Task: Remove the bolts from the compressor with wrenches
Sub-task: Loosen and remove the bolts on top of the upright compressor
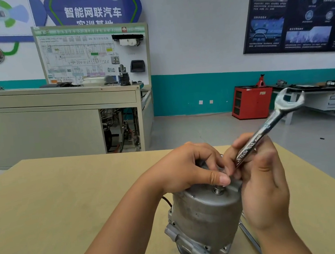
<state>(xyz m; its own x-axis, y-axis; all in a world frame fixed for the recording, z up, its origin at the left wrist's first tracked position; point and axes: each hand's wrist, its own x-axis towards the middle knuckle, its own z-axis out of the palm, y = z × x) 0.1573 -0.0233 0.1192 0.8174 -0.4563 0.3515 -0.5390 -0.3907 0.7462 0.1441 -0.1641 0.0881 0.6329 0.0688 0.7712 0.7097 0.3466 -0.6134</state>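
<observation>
1. Posters [295,5] and a wiring-diagram board [90,56] line the workshop behind a pale wood-grain tabletop [66,202], where a person works on a grey compressor [206,212] standing on end near its front edge.
2. Left hand [188,166] curls over the compressor's top, thumb beside a raised bolt [218,190]; what its fingertips pinch is hidden.
3. Right hand [262,182] is clamped round a polished steel wrench [271,122], open-ended head pointing up and away, off any bolt.
4. Risk: the rounded, dull cast-metal housing could tip or roll if torque comes without a firm brace; a loosened bolt may drop.
5. Second wrench [249,237] lies flat on the tabletop behind the right wrist.
</observation>
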